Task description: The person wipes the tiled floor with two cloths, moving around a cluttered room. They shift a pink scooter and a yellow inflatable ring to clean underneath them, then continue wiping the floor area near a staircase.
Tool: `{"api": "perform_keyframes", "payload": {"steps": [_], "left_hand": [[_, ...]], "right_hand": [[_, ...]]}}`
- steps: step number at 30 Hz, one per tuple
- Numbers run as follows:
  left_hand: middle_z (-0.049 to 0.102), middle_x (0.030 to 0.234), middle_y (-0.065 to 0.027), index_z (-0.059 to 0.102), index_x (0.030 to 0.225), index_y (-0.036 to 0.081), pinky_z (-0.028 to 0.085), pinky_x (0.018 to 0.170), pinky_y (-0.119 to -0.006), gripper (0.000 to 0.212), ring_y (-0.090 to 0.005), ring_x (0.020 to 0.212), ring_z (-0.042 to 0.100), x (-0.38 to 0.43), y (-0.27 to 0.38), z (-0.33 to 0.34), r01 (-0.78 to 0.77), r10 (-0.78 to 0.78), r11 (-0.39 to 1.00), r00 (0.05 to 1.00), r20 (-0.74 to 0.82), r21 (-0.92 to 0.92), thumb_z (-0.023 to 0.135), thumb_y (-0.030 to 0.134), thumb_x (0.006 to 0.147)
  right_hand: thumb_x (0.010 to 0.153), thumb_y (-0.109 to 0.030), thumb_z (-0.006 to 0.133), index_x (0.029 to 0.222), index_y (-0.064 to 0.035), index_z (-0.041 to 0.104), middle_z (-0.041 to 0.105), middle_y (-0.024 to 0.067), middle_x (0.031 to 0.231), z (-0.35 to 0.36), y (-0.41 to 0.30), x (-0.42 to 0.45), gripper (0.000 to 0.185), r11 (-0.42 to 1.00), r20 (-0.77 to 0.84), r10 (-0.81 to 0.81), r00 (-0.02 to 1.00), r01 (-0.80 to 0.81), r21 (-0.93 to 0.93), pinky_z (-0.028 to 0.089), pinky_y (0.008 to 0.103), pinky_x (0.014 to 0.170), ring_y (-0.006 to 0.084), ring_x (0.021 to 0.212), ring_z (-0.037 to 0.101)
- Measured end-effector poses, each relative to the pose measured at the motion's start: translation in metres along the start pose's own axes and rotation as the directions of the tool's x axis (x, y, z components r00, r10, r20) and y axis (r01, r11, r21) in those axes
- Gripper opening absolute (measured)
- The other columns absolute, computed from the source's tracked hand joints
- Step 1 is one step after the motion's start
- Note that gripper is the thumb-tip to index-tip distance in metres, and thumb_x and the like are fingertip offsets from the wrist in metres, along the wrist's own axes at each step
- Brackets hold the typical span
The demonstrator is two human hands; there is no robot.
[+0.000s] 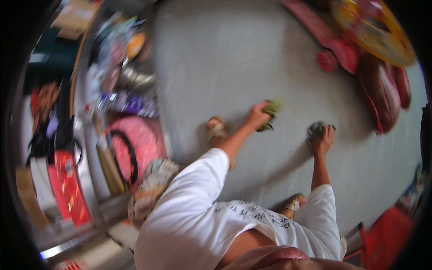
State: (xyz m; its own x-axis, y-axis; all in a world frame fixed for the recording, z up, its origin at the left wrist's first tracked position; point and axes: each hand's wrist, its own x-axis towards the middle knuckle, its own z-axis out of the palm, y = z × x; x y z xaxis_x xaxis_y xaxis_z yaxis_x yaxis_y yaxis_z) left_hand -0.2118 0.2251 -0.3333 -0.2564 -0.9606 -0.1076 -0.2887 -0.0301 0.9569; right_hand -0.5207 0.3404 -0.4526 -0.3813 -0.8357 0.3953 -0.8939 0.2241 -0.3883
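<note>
My left hand (258,117) grips a yellow-green bundle (272,108) with dark parts; blur hides what exactly it is. Over to the right, my right hand (324,141) has its fingers closed around a dark grey crumpled object (315,131), also too blurred to name. Both hands reach forward over the grey floor (216,64). How high each hand is above the floor I cannot tell. My sandalled feet show below, one sandal (217,130) near the left forearm and the other sandal (295,204) near the right sleeve.
A pink scooter (332,40) with a yellow round object (374,33) stands at upper right, beside dark red shiny bags (383,98). Metal shelving (91,175) crowded with goods lines the left. A pink wrapped bundle (136,145) lies low there. A red folding chair (384,239) is at lower right.
</note>
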Motion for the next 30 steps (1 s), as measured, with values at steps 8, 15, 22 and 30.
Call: {"api": "perform_keyframes", "payload": {"steps": [8, 15, 22, 30], "left_hand": [[0.062, 0.104, -0.0090, 0.058, 0.113, 0.005, 0.046, 0.082, -0.032, 0.050, -0.0211, 0.092, 0.059, 0.128, -0.081, -0.114, 0.175, -0.058, 0.960, 0.889, -0.455, 0.219, 0.059, 0.003, 0.062], [0.047, 0.127, -0.0146, 0.053, 0.115, 0.005, 0.036, 0.097, -0.041, 0.049, -0.0346, 0.115, 0.045, 0.231, -0.094, -0.089, 0.054, 0.340, 0.696, 0.853, -0.395, 0.716, 0.059, 0.008, 0.067], [0.046, 0.128, -0.0079, 0.056, 0.114, 0.010, 0.039, 0.092, -0.046, 0.049, -0.0345, 0.113, 0.043, 0.334, -0.049, 0.039, -0.411, 0.502, 0.467, 0.852, 0.148, 0.782, 0.061, 0.013, 0.065], [0.050, 0.127, -0.0049, 0.063, 0.107, 0.015, 0.035, 0.091, -0.047, 0.049, -0.0280, 0.116, 0.043, 0.190, -0.039, 0.147, -0.675, 0.424, 0.601, 0.724, 0.544, 0.429, 0.058, 0.005, 0.060]], "right_hand": [[0.081, -0.027, 0.053, 0.128, -0.0069, 0.044, 0.039, 0.0158, 0.136, 0.002, -0.016, 0.026, 0.052, 0.975, 0.029, 0.209, 0.977, -0.207, -0.076, 0.026, 0.0467, 0.104, 0.0342, 0.128, 0.033], [0.080, -0.023, 0.052, 0.127, -0.0068, 0.044, 0.040, 0.0155, 0.136, -0.001, -0.025, 0.028, 0.050, 0.964, 0.052, 0.254, 0.966, -0.248, -0.097, 0.026, 0.0477, 0.104, 0.0339, 0.128, 0.034], [0.078, -0.021, 0.053, 0.129, -0.0088, 0.044, 0.039, 0.0115, 0.138, -0.004, -0.029, 0.037, 0.053, 0.964, 0.140, 0.259, 0.956, -0.247, -0.093, 0.025, 0.0479, 0.105, 0.0313, 0.131, 0.031], [0.076, -0.020, 0.054, 0.128, -0.0105, 0.045, 0.039, 0.0094, 0.138, -0.009, -0.022, 0.039, 0.053, 0.962, 0.137, 0.269, 0.953, -0.259, -0.087, 0.025, 0.0461, 0.105, 0.0287, 0.131, 0.031]]}}
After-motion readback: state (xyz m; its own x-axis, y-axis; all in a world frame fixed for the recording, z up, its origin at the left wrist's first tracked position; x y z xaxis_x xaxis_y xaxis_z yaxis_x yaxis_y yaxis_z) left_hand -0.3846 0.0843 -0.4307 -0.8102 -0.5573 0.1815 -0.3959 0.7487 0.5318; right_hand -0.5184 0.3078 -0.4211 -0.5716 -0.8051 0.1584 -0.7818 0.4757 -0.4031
